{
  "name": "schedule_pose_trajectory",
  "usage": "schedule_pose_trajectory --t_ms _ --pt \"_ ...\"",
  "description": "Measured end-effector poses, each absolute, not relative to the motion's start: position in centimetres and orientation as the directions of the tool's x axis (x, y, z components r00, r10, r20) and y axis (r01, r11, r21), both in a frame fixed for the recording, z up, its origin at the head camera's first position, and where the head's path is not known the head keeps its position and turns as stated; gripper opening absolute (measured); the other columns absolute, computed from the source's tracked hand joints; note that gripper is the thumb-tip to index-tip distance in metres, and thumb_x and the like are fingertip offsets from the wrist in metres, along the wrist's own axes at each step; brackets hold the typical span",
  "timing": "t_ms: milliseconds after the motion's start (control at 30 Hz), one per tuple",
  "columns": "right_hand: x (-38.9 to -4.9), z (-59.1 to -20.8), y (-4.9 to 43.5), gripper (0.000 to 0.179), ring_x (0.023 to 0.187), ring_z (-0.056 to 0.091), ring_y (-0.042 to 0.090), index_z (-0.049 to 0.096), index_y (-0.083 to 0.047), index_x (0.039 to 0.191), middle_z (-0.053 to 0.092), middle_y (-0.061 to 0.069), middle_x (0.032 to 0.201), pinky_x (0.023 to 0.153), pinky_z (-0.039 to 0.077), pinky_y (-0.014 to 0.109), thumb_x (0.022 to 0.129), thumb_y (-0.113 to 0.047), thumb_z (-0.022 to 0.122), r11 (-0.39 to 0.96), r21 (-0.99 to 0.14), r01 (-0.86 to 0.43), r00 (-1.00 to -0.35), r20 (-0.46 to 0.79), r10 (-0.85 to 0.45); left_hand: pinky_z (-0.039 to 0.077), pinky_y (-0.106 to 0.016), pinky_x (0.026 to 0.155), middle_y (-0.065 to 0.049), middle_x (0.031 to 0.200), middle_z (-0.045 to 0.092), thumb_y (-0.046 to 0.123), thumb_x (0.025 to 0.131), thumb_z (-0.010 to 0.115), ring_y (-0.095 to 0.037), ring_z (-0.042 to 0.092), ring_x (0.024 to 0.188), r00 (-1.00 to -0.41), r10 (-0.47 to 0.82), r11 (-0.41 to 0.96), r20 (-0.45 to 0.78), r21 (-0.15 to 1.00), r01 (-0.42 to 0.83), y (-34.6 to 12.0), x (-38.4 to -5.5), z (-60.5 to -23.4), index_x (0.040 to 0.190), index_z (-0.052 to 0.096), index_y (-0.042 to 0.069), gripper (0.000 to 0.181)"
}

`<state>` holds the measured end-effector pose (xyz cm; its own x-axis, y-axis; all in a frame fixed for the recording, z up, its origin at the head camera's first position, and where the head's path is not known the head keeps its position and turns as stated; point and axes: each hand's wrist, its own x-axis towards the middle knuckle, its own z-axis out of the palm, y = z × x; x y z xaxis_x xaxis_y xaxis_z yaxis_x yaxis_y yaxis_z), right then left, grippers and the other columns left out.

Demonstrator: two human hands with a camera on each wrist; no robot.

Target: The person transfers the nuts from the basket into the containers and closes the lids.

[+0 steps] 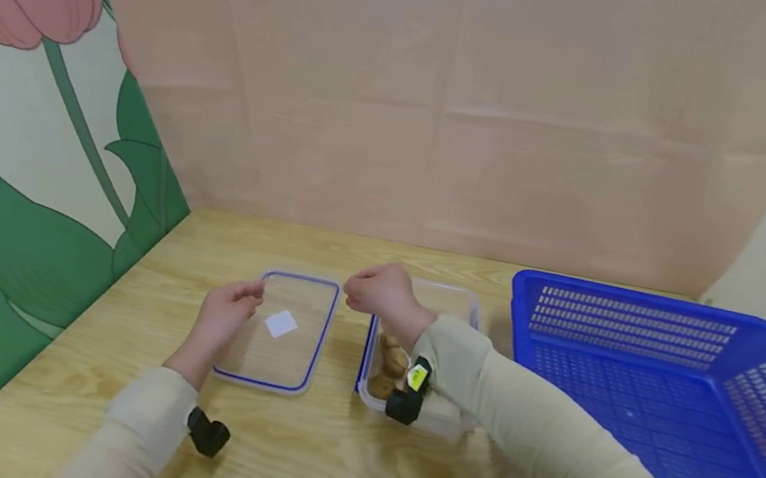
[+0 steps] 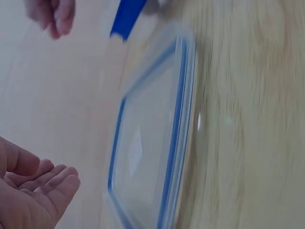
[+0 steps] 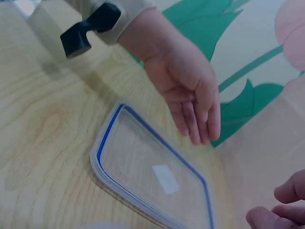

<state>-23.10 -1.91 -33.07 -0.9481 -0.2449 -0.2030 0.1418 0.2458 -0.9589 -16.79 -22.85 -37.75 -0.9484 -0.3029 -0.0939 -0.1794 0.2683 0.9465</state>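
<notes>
A clear rectangular lid [image 1: 305, 351] with a blue seal and a white label [image 1: 281, 323] lies flat on the wooden table. Over its left side hovers my left hand [image 1: 227, 316], fingers loosely bent and nothing in them; the left wrist view shows its thumb apart from the fingers [image 2: 57, 183]. My right hand [image 1: 385, 292] is raised between the lid and a clear plastic container, its thumb and fingertips [image 3: 264, 219] apart with nothing between. Inside the container [image 1: 371, 399] lie several rounded brown pieces [image 1: 395, 359], partly hidden by my right forearm.
A large blue slatted basket [image 1: 630, 399] stands on the table's right side. A pinkish sheet [image 1: 442, 114] hangs behind the table, and a wall painted with a tulip [image 1: 45, 166] rises on the left.
</notes>
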Motion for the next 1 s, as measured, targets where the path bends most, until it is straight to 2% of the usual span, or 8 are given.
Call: schedule_pose_trajectory --t_ms 133,433,567,667,700,800,1000 --pt "-22.5 -34.1 -3.7 0.023 0.088 0.068 0.026 0.068 0.005 0.1 0.067 0.018 0.103 0.073 0.058 0.026 0.079 -0.003 0.063 0.27 -0.951 0.151 -0.965 -0.201 -0.166 0.04 -0.04 0.105 -0.023 0.136 0.045 0.002 0.093 0.042 -0.033 0.043 0.126 -0.923 -0.367 0.288 -0.112 0.93 -0.228 -24.6 -16.6 -38.2 0.133 0.044 -0.005 0.041" --pt "-20.5 -35.3 -6.6 0.037 0.113 0.056 0.025 0.061 -0.004 0.12 0.061 0.012 0.122 0.093 0.05 0.036 0.086 -0.017 0.061 0.376 -0.923 0.083 -0.994 -0.102 -0.029 0.038 -0.036 0.107 -0.02 0.141 0.041 0.007 0.097 0.04 -0.029 0.041 0.129 -0.895 -0.409 0.165 -0.177 0.95 -0.263 -26.6 -16.7 -40.2 0.136 0.041 -0.001 0.041" --pt "-19.6 -36.5 -7.1 0.03 0.104 0.059 0.029 0.065 0.0 0.111 0.065 0.016 0.111 0.087 0.051 0.038 0.086 -0.015 0.058 0.403 -0.914 0.053 -0.997 -0.026 0.071 0.037 -0.034 0.108 -0.016 0.142 0.041 0.012 0.097 0.043 -0.026 0.04 0.13 -0.884 -0.415 0.116 -0.216 0.951 -0.286 -26.9 -16.9 -40.9 0.137 0.042 0.002 0.041" --pt "-18.8 -38.1 -7.9 0.031 0.106 0.059 0.032 0.064 0.001 0.113 0.065 0.018 0.111 0.09 0.051 0.039 0.087 -0.014 0.056 0.38 -0.924 0.052 -0.99 0.002 0.14 0.038 -0.033 0.107 -0.014 0.141 0.043 0.013 0.096 0.046 -0.025 0.041 0.13 -0.875 -0.43 0.09 -0.222 0.954 -0.286 -27.0 -17.2 -41.5 0.135 0.044 0.003 0.041" --pt "-18.5 -38.6 -8.2 0.034 0.11 0.057 0.032 0.061 0.0 0.118 0.063 0.018 0.117 0.094 0.049 0.039 0.087 -0.013 0.056 0.362 -0.931 0.054 -0.987 0.005 0.16 0.038 -0.033 0.107 -0.014 0.141 0.044 0.013 0.096 0.047 -0.024 0.042 0.129 -0.874 -0.436 0.088 -0.215 0.956 -0.279 -27.0 -17.2 -41.7 0.134 0.046 0.002 0.04" --pt "-17.5 -40.3 -9.0 0.039 0.12 0.05 0.033 0.055 0.0 0.126 0.056 0.018 0.126 0.102 0.043 0.041 0.089 -0.013 0.053 0.281 -0.956 0.087 -0.981 -0.034 0.191 0.04 -0.032 0.105 -0.015 0.139 0.046 0.012 0.095 0.049 -0.024 0.045 0.126 -0.869 -0.453 0.056 -0.2 0.966 -0.252 -27.1 -17.4 -42.3 0.132 0.048 0.001 0.039" --pt "-16.3 -42.3 -9.9 0.041 0.127 0.043 0.032 0.049 -0.004 0.133 0.049 0.015 0.136 0.108 0.036 0.042 0.092 -0.011 0.049 0.157 -0.979 0.13 -0.975 -0.097 0.201 0.038 -0.031 0.106 -0.013 0.14 0.044 0.01 0.095 0.048 -0.022 0.044 0.127 -0.869 -0.452 -0.012 -0.203 0.975 -0.221 -27.1 -17.1 -42.8 0.134 0.046 0.002 0.04"
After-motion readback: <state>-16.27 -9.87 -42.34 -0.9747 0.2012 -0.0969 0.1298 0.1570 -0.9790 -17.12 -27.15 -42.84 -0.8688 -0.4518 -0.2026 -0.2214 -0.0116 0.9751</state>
